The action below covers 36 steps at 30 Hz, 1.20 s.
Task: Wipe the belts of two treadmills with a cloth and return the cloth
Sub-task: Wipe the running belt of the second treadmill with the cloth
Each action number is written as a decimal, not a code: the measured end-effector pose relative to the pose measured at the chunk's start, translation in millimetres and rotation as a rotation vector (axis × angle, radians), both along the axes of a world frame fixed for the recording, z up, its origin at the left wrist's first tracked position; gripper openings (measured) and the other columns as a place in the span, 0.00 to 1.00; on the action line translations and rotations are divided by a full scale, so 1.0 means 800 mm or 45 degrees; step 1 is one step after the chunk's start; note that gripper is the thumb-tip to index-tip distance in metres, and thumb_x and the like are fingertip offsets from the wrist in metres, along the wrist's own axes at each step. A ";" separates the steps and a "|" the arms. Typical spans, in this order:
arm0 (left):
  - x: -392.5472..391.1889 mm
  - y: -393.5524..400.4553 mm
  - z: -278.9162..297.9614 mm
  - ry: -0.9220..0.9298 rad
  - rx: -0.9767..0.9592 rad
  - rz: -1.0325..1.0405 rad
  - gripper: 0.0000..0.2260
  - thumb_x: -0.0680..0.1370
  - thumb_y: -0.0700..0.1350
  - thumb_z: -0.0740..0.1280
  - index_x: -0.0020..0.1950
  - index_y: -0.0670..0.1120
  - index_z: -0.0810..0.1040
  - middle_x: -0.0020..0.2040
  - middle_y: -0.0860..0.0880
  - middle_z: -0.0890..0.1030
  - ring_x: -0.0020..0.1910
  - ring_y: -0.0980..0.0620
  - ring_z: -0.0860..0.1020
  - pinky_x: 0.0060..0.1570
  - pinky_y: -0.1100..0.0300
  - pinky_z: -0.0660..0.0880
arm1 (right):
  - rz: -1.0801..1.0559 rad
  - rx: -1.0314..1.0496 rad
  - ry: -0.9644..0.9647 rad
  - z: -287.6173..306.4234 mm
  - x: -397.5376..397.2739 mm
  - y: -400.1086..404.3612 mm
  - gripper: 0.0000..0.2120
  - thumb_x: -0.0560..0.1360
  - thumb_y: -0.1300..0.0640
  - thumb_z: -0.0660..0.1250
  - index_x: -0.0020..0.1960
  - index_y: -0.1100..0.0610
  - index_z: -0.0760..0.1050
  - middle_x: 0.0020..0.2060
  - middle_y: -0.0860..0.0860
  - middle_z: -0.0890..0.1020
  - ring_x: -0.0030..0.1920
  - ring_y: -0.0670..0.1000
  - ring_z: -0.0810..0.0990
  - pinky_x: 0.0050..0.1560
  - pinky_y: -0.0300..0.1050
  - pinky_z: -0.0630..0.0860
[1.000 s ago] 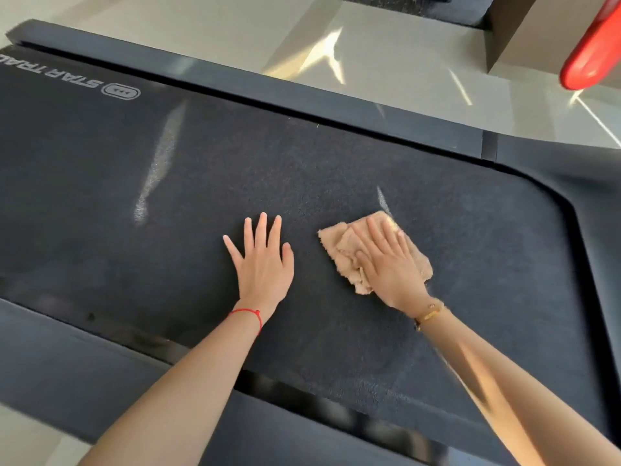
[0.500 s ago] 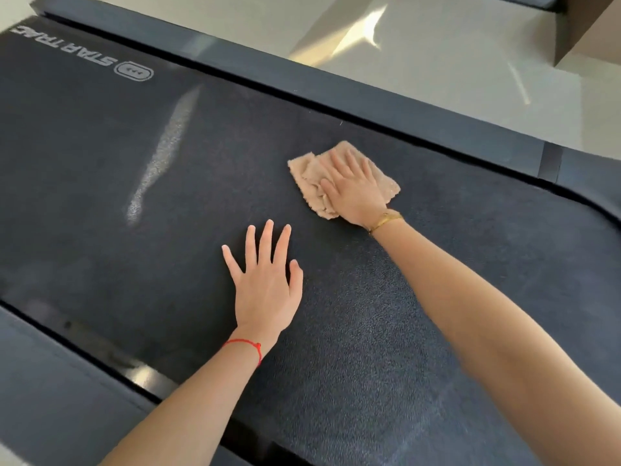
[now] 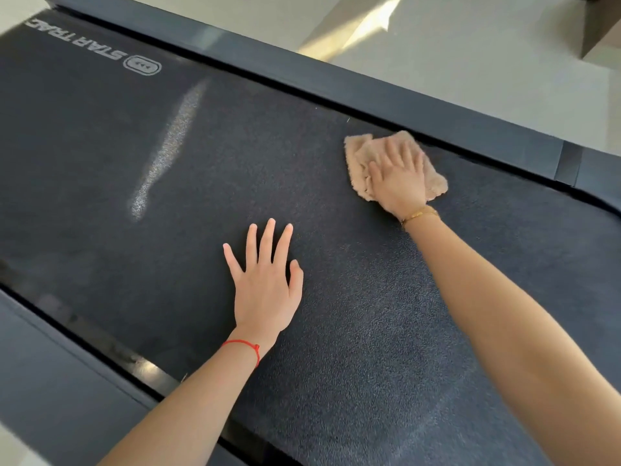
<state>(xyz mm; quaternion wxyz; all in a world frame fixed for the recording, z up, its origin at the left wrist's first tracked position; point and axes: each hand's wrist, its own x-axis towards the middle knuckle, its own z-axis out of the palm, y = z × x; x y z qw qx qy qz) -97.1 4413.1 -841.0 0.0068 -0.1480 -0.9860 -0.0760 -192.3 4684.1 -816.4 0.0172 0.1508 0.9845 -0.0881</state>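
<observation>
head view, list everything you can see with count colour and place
treadmill belt: one, dark grey with a white logo at far left, fills most of the view
side rails: two, dark grey, one along the far edge and one along the near left edge
cloth: one, beige, on the belt by the far rail, under the right hand
floor: light beige tiles with a sun patch, beyond the far rail
red string bracelet: one, on the left wrist
gold bracelet: one, on the right wrist
left hand: flat on the belt, fingers spread
right hand: pressing on the cloth, fingers straight
</observation>
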 end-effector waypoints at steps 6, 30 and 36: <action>0.000 -0.002 0.000 -0.003 0.012 -0.011 0.27 0.80 0.54 0.46 0.80 0.54 0.56 0.80 0.50 0.58 0.80 0.45 0.53 0.73 0.31 0.50 | 0.532 -0.028 0.026 -0.009 0.100 -0.046 0.25 0.85 0.48 0.50 0.80 0.51 0.52 0.80 0.50 0.54 0.80 0.56 0.47 0.78 0.51 0.38; 0.023 -0.016 0.006 0.011 0.156 -0.216 0.23 0.83 0.48 0.54 0.79 0.50 0.62 0.79 0.47 0.61 0.80 0.46 0.53 0.74 0.30 0.47 | 0.310 -0.076 -0.114 0.010 0.377 -0.146 0.26 0.84 0.45 0.40 0.81 0.47 0.48 0.79 0.45 0.44 0.79 0.51 0.36 0.77 0.49 0.33; 0.078 -0.032 0.004 -0.032 0.191 -0.343 0.24 0.82 0.50 0.53 0.80 0.52 0.58 0.80 0.48 0.57 0.80 0.46 0.51 0.74 0.31 0.45 | 0.314 -0.140 -0.054 0.011 0.457 -0.200 0.25 0.84 0.44 0.42 0.80 0.45 0.50 0.80 0.44 0.46 0.79 0.50 0.38 0.78 0.50 0.35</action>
